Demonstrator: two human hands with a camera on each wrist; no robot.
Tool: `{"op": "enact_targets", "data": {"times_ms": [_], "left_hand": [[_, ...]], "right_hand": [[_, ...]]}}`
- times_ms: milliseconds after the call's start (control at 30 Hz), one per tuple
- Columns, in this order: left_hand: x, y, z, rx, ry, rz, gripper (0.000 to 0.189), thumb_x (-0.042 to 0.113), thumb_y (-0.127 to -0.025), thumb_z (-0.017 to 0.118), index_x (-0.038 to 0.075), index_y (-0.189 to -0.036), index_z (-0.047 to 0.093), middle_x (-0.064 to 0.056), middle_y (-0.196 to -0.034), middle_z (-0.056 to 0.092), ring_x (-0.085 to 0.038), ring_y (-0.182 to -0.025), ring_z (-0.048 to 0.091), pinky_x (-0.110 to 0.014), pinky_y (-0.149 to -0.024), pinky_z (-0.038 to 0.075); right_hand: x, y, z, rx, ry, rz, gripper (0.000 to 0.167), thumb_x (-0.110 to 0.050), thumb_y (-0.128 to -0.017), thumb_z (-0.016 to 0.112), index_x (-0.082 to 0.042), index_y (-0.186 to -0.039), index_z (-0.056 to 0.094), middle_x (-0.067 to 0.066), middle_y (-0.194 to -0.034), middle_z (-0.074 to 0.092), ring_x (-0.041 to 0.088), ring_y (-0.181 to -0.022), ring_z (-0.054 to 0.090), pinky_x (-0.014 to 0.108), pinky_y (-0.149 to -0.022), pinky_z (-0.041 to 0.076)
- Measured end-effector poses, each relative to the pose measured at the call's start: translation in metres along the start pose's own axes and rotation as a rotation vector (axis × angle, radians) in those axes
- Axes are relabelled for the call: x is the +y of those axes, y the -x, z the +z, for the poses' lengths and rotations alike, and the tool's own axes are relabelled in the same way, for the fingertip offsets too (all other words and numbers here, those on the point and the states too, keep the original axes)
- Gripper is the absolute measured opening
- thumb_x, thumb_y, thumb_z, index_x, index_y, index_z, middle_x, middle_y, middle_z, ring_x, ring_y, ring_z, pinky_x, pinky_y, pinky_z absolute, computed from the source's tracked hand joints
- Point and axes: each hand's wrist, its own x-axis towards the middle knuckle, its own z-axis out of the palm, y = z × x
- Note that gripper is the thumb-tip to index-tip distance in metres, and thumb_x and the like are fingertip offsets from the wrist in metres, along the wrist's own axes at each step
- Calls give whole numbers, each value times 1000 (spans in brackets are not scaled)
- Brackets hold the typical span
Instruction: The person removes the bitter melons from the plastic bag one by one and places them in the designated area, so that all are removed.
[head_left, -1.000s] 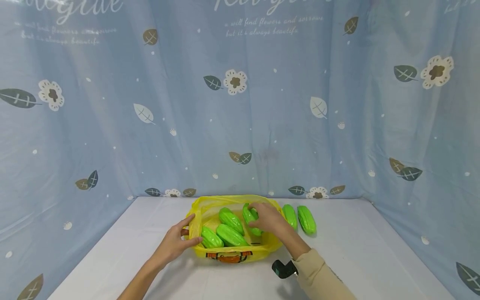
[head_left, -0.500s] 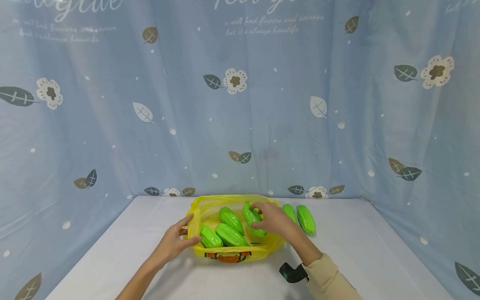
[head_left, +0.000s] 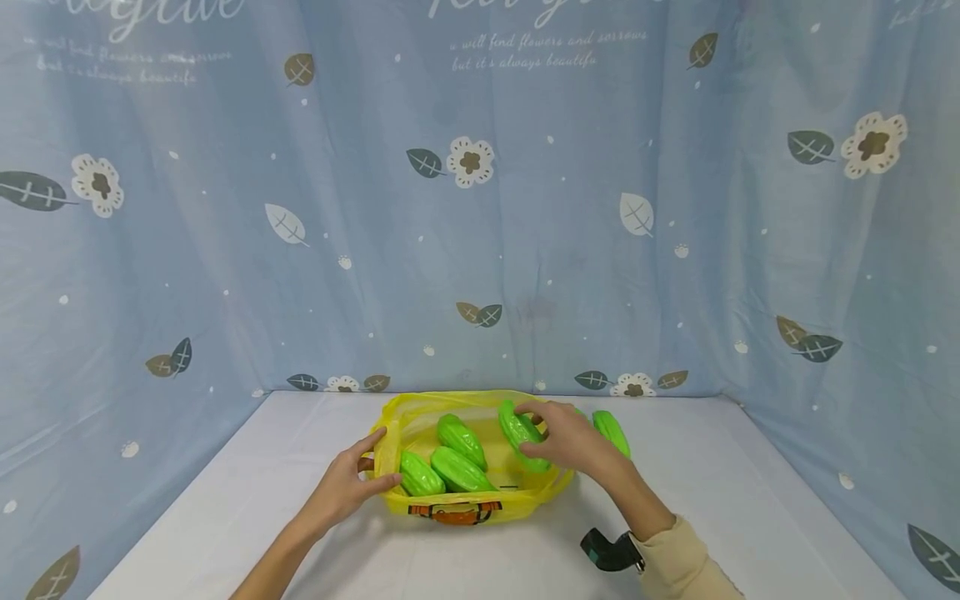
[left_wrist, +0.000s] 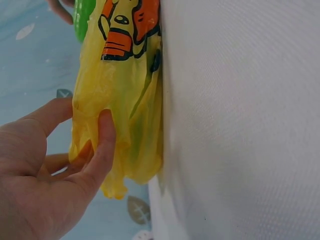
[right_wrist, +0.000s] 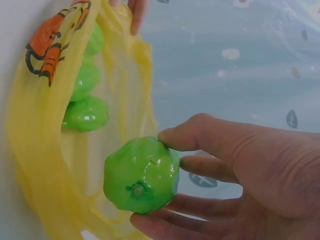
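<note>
A yellow plastic bag [head_left: 521, 508] with an orange print lies with its mouth wide. My left hand [head_left: 341, 487] pinches its left rim between thumb and fingers; in the left wrist view the film of the bag [left_wrist: 107, 90] bunches at the fingertips. My right hand [head_left: 570, 442] grips a shiny green bitter melon [head_left: 517, 429] from the side, over the right part of the bag's mouth. In the right wrist view the stem end of this bitter melon [right_wrist: 140, 175] faces the camera. Three more bitter melons [head_left: 459, 471] lie inside the bag at the left.
Another bitter melon [head_left: 611, 432] lies on the white tabletop [head_left: 750, 500] right of the bag, partly behind my right arm. A sliver of green shows beside it. A black device [head_left: 609, 550] hangs at my right wrist. A blue printed curtain [head_left: 540, 250] encloses the table.
My right hand has moved right and slightly up with the bitter melon, away from the others in the bag. The left hand stays at the bag's rim.
</note>
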Motion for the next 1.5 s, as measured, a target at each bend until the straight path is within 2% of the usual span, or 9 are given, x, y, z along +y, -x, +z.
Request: {"op": "enact_targets", "data": {"times_ms": [267, 467, 767, 1100, 1500], "left_hand": [[-1, -1, 1, -3, 3, -2, 84, 26, -83, 79, 2, -151, 35, -26, -152, 38, -32, -111, 66, -20, -74, 53], [-1, -1, 2, -1, -3, 0, 84, 26, -83, 79, 1, -151, 35, -26, -147, 45, -29, -109, 68, -20, -75, 53], [-2, -1, 1, 2, -17, 7, 84, 27, -83, 79, 2, -151, 35, -26, -151, 40, -31, -111, 67, -20, -78, 53], [-1, 0, 1, 1, -7, 8, 84, 26, -83, 79, 1, -150, 35, -26, -150, 41, -30, -109, 67, -19, -76, 53], [1, 1, 1, -2, 11, 0, 84, 24, -83, 79, 0, -150, 35, -26, -144, 48, -26, -106, 68, -20, -73, 53]], "right_hand": [[10, 13, -15, 7, -9, 19, 53, -22, -84, 78, -15, -133, 60, 8, -124, 67, 29, -113, 63, 44, -90, 55], [18, 21, -25, 26, -35, 52, 56, -21, -83, 78, -15, -135, 59, 8, -123, 67, 26, -109, 64, 41, -86, 57], [31, 27, -34, 33, -69, 99, 55, -22, -85, 77, -15, -135, 58, 13, -121, 66, 23, -98, 67, 38, -79, 59], [47, 33, -44, 50, -46, 64, 57, -22, -84, 77, -10, -136, 57, 18, -120, 67, 28, -95, 69, 40, -78, 58], [65, 41, -52, 75, -52, 79, 56, -23, -86, 76, -9, -136, 56, 23, -121, 66, 32, -94, 70, 42, -75, 59]]}}
